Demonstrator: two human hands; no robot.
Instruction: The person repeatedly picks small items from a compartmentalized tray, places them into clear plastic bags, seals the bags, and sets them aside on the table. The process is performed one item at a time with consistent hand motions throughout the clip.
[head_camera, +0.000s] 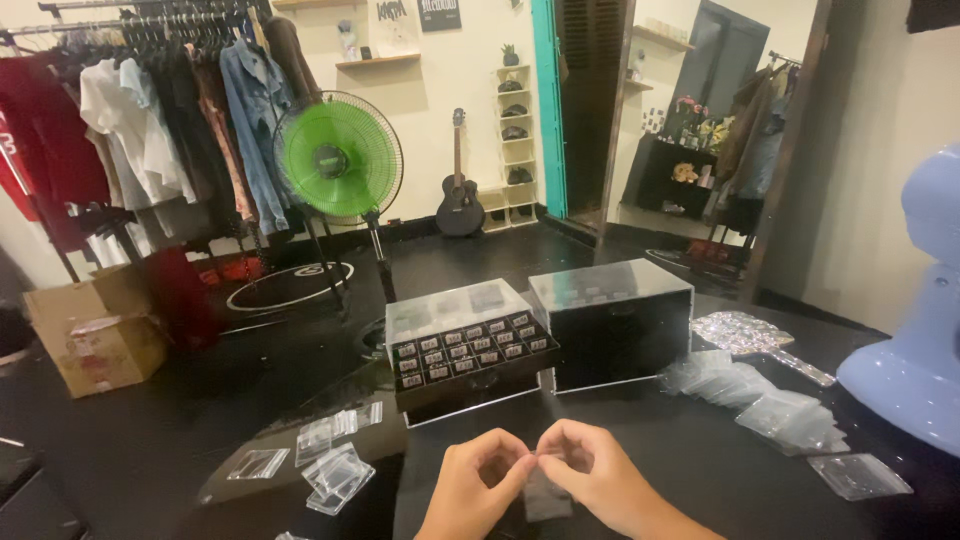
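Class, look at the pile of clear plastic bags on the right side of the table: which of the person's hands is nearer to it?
Right. The right hand lies just left of the clear bag pile; the left hand sits farther left, beyond the right hand.

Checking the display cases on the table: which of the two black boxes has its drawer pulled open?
The left black box; its drawer of small compartments juts forward, while the right black box is closed.

Left hand (478, 487) and right hand (592, 478) together at lower centre of the frame, fingers (548, 455) curled inward, fingertips meeting in a pinch.
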